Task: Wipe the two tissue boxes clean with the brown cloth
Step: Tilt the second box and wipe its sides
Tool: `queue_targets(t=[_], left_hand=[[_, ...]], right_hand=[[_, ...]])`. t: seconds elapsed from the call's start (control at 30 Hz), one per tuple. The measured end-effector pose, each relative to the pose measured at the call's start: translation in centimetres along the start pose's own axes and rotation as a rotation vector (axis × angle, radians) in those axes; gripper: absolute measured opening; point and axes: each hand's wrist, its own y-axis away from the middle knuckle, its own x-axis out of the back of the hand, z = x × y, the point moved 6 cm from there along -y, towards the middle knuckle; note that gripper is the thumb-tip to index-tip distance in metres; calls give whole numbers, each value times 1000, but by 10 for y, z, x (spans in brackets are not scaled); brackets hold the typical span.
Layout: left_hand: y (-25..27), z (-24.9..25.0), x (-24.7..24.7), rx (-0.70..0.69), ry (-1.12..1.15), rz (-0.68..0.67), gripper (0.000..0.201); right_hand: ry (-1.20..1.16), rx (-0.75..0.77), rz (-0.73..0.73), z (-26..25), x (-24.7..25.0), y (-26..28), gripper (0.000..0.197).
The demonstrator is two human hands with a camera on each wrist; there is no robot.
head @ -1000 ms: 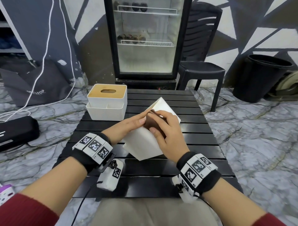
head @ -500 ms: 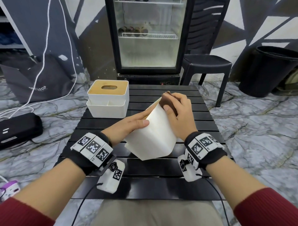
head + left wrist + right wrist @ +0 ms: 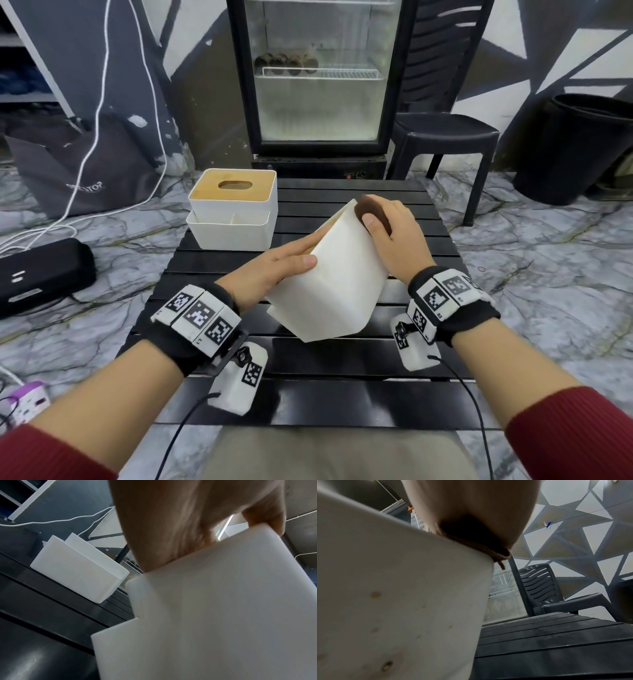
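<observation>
A white tissue box (image 3: 337, 274) is tilted on edge on the black slatted table (image 3: 342, 363), its bottom face turned toward me. My left hand (image 3: 277, 265) holds its left side, thumb on the white face, fingers hidden behind. My right hand (image 3: 394, 229) presses the brown cloth (image 3: 371, 210) against the box's far right top corner. In the right wrist view the brown cloth (image 3: 477, 540) is pinned between palm and the stained white box (image 3: 402, 601). The second tissue box (image 3: 233, 209), white with a wooden slotted lid, stands at the table's back left, also in the left wrist view (image 3: 77, 569).
A glass-door fridge (image 3: 318, 78) stands behind the table, a black plastic chair (image 3: 445, 130) to its right and a black bin (image 3: 575, 147) farther right. A dark bag (image 3: 85, 164), white cables and a black case (image 3: 41, 274) lie on the marble floor at left.
My right hand slid the brown cloth from the middle of the box's upturned face up to its far top corner. The left hand kept its hold.
</observation>
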Motion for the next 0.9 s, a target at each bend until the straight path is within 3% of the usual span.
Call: queue_targets(t=[0.7, 0.9], left_hand=[[1, -3, 3, 10, -56, -1, 62], [-1, 4, -7, -12, -67, -64, 63]], right_hand=[[25, -105, 13, 50, 25, 48, 32], [54, 75, 106, -4, 31, 56, 31]])
